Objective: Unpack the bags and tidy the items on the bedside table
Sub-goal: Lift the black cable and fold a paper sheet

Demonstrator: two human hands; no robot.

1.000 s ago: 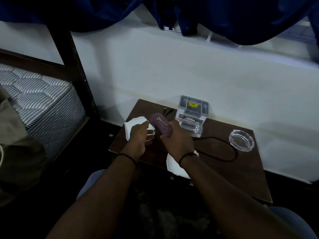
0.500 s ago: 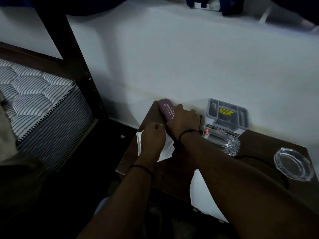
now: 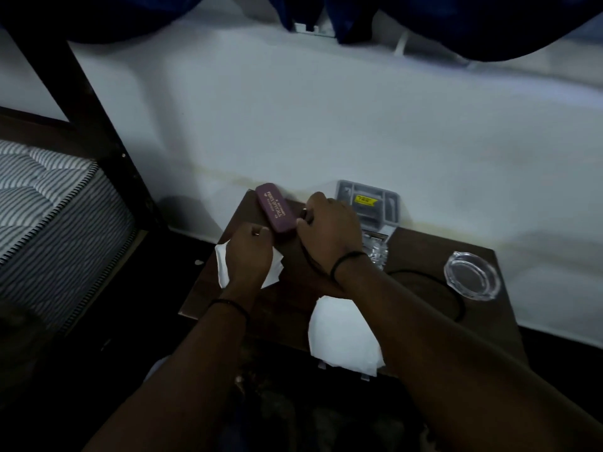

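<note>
The purple glasses case (image 3: pixel 274 208) lies flat at the back left corner of the dark wooden bedside table (image 3: pixel 421 252). My right hand (image 3: pixel 329 230) sits just right of the case with its fingers curled down, thumb by the case's near end; what lies under the fingers is hidden. My left hand (image 3: pixel 249 256) grips a crumpled white bag (image 3: pixel 222 265) at the table's left edge. A second white bag (image 3: pixel 342 334) hangs over the front edge. A black cable (image 3: pixel 456 308) loops across the table and passes under my right wrist.
A grey organiser with a yellow label (image 3: pixel 388 203) stands against the wall, with a clear glass object (image 3: pixel 375 252) in front of it. A glass ashtray (image 3: pixel 471 275) sits at the right. A striped mattress (image 3: pixel 49 203) and dark bed post (image 3: pixel 98 132) are to the left.
The purple case, held up a second ago, now lies at the table's back left corner. My right hand has come off it and shifted right. My left hand stays on the white bag.
</note>
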